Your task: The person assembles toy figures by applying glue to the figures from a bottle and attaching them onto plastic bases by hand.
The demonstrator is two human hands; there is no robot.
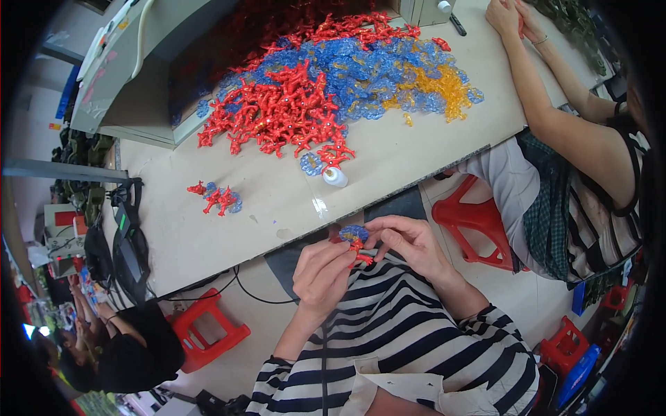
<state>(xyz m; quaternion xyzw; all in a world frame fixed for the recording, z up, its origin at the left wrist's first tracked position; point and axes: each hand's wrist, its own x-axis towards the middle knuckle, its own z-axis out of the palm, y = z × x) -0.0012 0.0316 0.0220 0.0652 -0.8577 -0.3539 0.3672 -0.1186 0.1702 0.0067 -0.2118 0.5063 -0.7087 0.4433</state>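
In front of my striped top, just off the table's near edge, my left hand (320, 276) grips a small red plastic figure (360, 254) between thumb and fingers. A clear blue plastic piece (353, 232) sits at the figure's upper end, with a bit of yellow between them. My right hand (415, 248) has its index finger and thumb curled in at the blue piece's right side. Whether it pinches the piece or only touches it is hard to make out. On the table at the left lie a few red figures (220, 200) with blue pieces against them.
A large heap of red figures (277, 111), blue pieces (374, 76) and yellow pieces (444, 90) covers the table (277, 201) at the back. A white bottle (335, 177) lies before it. Another person (583, 159) sits at the right by a red stool (475, 222).
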